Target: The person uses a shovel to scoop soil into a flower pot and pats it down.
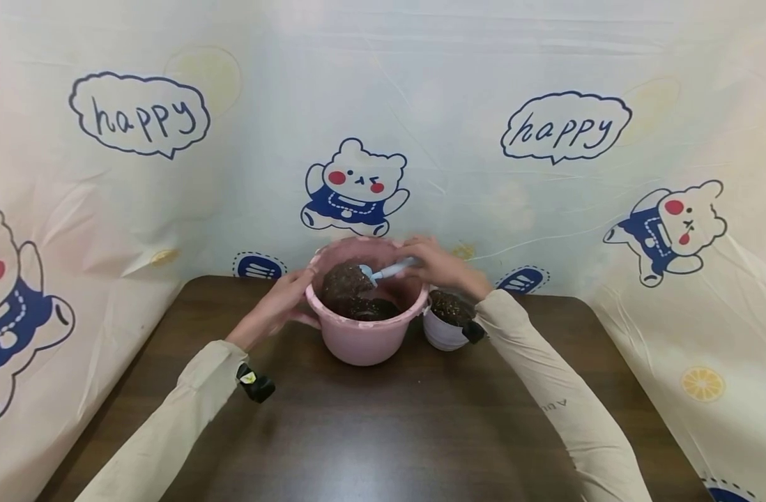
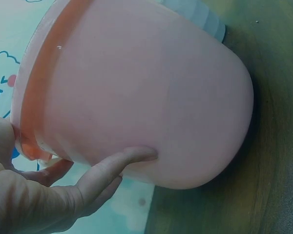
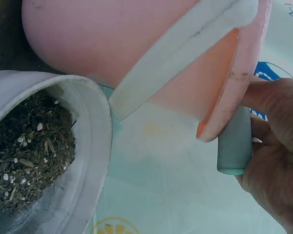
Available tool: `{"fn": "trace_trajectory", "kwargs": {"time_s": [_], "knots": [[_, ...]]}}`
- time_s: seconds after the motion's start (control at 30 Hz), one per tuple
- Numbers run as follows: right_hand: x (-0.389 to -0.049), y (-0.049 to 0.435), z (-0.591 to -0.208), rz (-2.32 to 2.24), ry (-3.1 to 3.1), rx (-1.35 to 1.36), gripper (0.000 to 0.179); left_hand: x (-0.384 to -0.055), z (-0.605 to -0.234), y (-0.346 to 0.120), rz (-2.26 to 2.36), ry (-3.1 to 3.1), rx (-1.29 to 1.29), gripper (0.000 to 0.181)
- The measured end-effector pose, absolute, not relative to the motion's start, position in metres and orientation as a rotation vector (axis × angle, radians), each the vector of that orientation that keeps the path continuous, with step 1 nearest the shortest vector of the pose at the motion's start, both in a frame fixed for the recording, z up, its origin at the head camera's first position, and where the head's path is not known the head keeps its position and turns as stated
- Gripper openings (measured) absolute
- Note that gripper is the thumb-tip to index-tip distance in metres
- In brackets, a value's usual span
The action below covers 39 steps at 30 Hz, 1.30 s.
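A pink bucket (image 1: 365, 343) stands on the table with dark soil (image 1: 343, 282) inside, heaped toward its left and back wall. At its left side my left hand (image 1: 282, 301) grips the rim and wall; in the left wrist view one digit lies along the bucket's outside. My right hand (image 1: 438, 266), over the right rim, holds the handle (image 3: 234, 141) of a small light-blue garden tool (image 1: 392, 270). Its head is down at the soil, partly covered by it. Just right of the bucket sits a white pot (image 1: 444, 336) with soil mixed with white specks (image 3: 29, 151).
The bucket's white carrying handle (image 3: 185, 53) hangs down its right side, close to the white pot. Under everything is a dark wooden table (image 1: 370, 432). A printed cloth (image 1: 458, 188) hangs right behind the bucket and along both sides.
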State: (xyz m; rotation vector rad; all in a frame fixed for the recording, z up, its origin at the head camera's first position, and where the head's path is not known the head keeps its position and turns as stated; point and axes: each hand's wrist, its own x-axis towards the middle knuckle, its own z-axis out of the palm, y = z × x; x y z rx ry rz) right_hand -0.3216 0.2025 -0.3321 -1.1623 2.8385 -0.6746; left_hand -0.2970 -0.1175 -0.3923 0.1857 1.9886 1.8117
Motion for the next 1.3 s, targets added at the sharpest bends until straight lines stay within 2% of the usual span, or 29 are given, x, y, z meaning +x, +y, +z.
{"fn": "trace_trajectory", "kwargs": {"time_s": [0.9,1.3], "knots": [[-0.303,0.218,-0.336,-0.671,3.132,-1.026,0.031,-0.296,-0.394,-0.117,1.837,1.966,0.161,0.069],[-0.303,0.245,-0.328,-0.726,3.180,-1.128,0.023,-0.296,-0.394,-0.117,1.862,1.948,0.153,0.069]]}}
